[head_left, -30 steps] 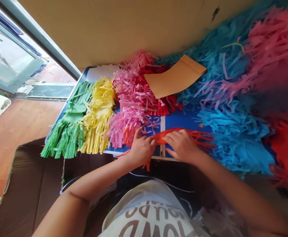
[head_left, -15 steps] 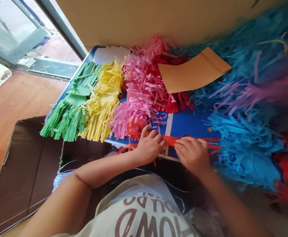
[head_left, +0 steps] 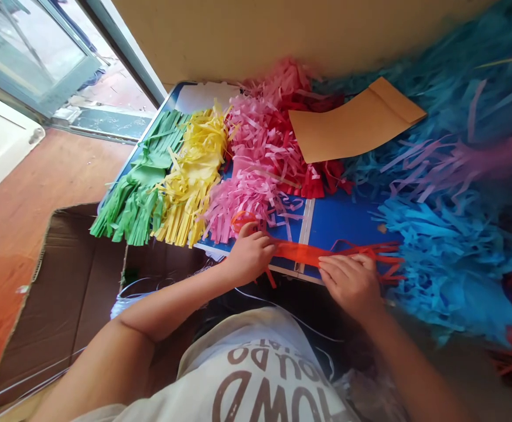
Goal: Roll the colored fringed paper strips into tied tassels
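A strip of orange tissue paper (head_left: 300, 252), cut into fringe at its ends, stretches across the front edge of the blue table. My left hand (head_left: 251, 255) grips its left part, with orange strands hanging out below and looping above the fingers. On the right part, my right hand (head_left: 351, 281) has its fingers closed over the paper; the thumb is mostly hidden. Loose orange fringe spreads past the right hand toward the light blue fringed paper (head_left: 444, 264). Just behind my left hand lies pink fringed paper (head_left: 247, 196).
Yellow fringed paper (head_left: 198, 170) and green fringed paper (head_left: 150, 176) lie at the table's left. A brown envelope (head_left: 352, 126) rests on the red and teal fringe. Below the table's left side stands an open cardboard box (head_left: 67, 281). A wall (head_left: 282, 35) runs behind the table (head_left: 339, 220).
My left hand has moved away from my right, and a longer flat stretch of orange paper shows between them. The view has shifted slightly.
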A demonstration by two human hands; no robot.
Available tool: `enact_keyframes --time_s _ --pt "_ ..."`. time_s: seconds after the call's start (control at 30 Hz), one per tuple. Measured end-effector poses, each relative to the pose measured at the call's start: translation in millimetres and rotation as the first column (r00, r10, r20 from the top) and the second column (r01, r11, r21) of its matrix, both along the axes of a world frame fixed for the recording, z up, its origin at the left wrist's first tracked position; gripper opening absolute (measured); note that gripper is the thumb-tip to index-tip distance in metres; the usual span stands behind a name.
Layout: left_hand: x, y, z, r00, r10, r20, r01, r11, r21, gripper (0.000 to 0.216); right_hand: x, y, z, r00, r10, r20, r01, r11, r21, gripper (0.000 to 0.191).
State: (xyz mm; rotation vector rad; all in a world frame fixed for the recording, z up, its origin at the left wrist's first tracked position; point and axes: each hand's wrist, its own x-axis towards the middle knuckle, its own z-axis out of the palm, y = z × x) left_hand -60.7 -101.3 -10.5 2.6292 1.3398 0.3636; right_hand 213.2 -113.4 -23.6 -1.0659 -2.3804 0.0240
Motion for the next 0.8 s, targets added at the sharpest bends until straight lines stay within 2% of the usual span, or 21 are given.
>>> enact_keyframes --time_s 0.17,0.23,0.33,0.47,0.57,0.8 --pt "-12.0 -13.0 12.2 0.987 0.147 0.069 -0.152 0.987 0.06 0.032 -0.4 -5.7 -2.3 1.0 -0.031 0.004 0.031 0.999 0.028 0.009" --pt "-8.4 -15.5 19.0 0.987 0.127 0.098 -0.132 0.99 0.044 0.029 -2.1 -8.8 -2.9 0.999 -0.039 0.023 0.038 0.998 0.052 0.009" --pt "0.8 -7.1 24.8 0.991 0.098 0.091 -0.094 0.994 -0.051 0.028 -4.3 -12.3 -3.5 0.998 -0.036 0.054 0.032 0.997 0.074 0.009" --pt "10.4 14.0 22.9 0.987 0.157 -0.046 -0.163 0.971 -0.173 0.027 -5.0 -14.6 -4.4 0.998 -0.028 0.056 0.023 0.997 0.077 0.014" --pt "14.5 22.6 18.7 0.981 0.176 -0.079 -0.19 0.954 -0.231 0.02 -4.5 -15.5 -5.3 0.998 -0.032 0.051 0.028 0.997 0.067 0.016" --pt "23.2 27.8 12.9 0.979 0.179 -0.099 -0.197 0.954 -0.224 0.015 -8.1 -12.8 -2.9 0.996 -0.025 0.091 0.024 1.0 0.003 0.027"
